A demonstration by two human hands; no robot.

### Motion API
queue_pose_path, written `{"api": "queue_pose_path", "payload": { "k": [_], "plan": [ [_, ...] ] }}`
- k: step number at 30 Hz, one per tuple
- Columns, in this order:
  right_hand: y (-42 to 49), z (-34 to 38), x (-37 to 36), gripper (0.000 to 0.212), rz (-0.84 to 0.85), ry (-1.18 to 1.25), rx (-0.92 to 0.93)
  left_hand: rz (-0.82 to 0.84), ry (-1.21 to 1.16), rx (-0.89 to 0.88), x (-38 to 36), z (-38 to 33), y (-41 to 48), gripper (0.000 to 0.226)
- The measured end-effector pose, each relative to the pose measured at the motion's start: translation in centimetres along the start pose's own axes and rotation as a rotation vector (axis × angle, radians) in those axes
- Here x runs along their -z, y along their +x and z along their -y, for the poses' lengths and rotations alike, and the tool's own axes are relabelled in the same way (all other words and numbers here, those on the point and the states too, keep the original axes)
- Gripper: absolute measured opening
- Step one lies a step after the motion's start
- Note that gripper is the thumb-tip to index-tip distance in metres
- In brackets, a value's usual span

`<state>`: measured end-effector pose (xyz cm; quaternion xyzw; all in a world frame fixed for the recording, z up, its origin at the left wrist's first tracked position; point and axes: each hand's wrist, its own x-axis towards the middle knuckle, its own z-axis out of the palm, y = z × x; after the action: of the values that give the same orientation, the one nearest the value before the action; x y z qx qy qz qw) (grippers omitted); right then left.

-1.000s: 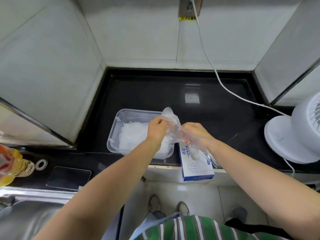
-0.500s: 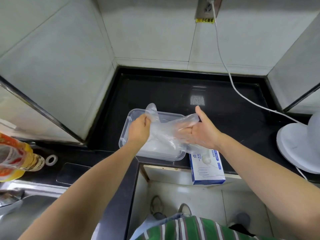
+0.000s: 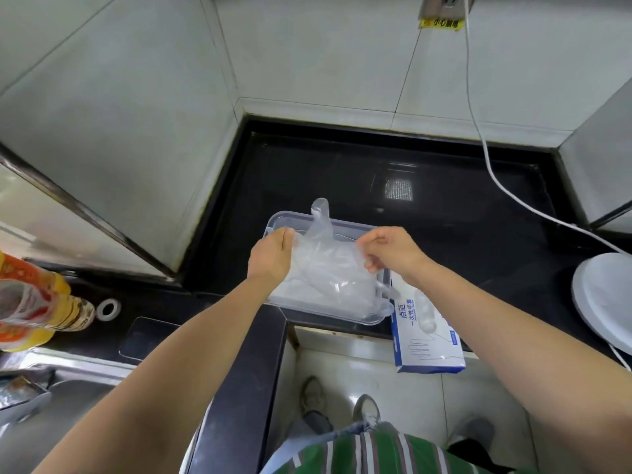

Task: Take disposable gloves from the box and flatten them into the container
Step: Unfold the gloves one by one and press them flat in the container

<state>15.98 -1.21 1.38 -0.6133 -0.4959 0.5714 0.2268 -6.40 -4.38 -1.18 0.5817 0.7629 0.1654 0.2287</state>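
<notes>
A thin clear disposable glove (image 3: 325, 258) is stretched between my two hands over the clear plastic container (image 3: 284, 218) on the black counter. My left hand (image 3: 272, 256) pinches the glove's left edge. My right hand (image 3: 390, 249) pinches its right edge with curled fingers. One glove finger sticks up past the container's far rim. Inside the container lies a pale stack of gloves, partly hidden by the held one. The blue and white glove box (image 3: 427, 336) lies just right of the container at the counter's front edge, with a glove poking from its opening.
A white fan base (image 3: 605, 299) stands at the right, its white cable (image 3: 485, 155) running up to a wall socket. At the left are an oil bottle (image 3: 37, 306), a tape roll (image 3: 108, 308), a dark phone (image 3: 147, 338) and a steel sink (image 3: 51, 422). Tiled walls close the corner.
My right hand has gone from an open palm under the glove to pinching its edge. Both hands have spread the glove wider and lower over the container.
</notes>
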Motion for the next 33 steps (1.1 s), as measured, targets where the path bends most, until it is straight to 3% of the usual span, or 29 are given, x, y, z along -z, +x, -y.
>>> {"api": "queue_pose_path", "payload": {
  "k": [5, 8, 10, 11, 13, 15, 17, 21, 23, 25, 27, 29, 33],
  "plan": [
    [2.0, -0.3, 1.1, 0.016, -0.188, -0.106, -0.009, 0.086, 0.215, -0.085, 0.1, -0.4, 0.2, 0.026],
    [1.9, 0.5, 1.2, 0.024, -0.366, -0.335, 0.379, 0.115, 0.391, -0.147, -0.3, -1.2, 0.4, 0.034],
    [1.3, 1.5, 0.5, 0.023, -0.326, -0.349, 0.640, 0.136, 0.542, -0.199, -0.7, -1.2, 0.6, 0.040],
    [1.2, 1.8, 0.0, 0.023, -0.219, -0.319, 0.673, 0.139, 0.600, -0.211, -0.8, -1.2, 0.8, 0.041],
    [1.0, 1.8, -1.3, 0.022, 0.116, -0.351, 0.532, 0.131, 0.673, -0.230, -1.0, -1.2, 1.5, 0.046],
    [1.3, 0.8, -2.5, 0.030, 0.461, -0.566, 0.258, 0.152, 0.721, -0.238, -0.9, -1.5, 1.8, 0.054],
    [1.8, -0.8, -3.4, 0.050, 0.613, -0.766, 0.099, 0.173, 0.755, -0.243, -0.7, -1.7, 1.8, 0.057],
    [2.8, -2.2, -4.8, 0.061, 0.573, -0.827, 0.059, 0.067, 0.785, -0.310, -0.6, -2.3, 1.5, 0.062],
    [3.1, -2.2, -5.7, 0.058, 0.614, -0.836, 0.053, 0.019, 0.785, -0.446, -0.9, -3.5, 1.4, 0.061],
    [3.3, -2.3, -6.4, 0.046, 0.631, -0.855, 0.030, 0.089, 0.692, -0.472, -1.9, -4.6, 1.3, 0.054],
    [3.1, -2.5, -6.9, 0.033, 0.618, -0.869, 0.008, 0.259, 0.545, -0.262, -2.8, -5.0, 1.4, 0.046],
    [3.1, -2.8, -7.1, 0.039, 0.619, -0.846, -0.011, 0.404, 0.387, -0.041, -3.8, -3.7, 1.6, 0.048],
    [3.2, -3.0, -6.2, 0.055, 0.659, -0.586, -0.197, 0.435, 0.293, 0.030, -4.9, 0.2, 1.5, 0.064]
  ]
}}
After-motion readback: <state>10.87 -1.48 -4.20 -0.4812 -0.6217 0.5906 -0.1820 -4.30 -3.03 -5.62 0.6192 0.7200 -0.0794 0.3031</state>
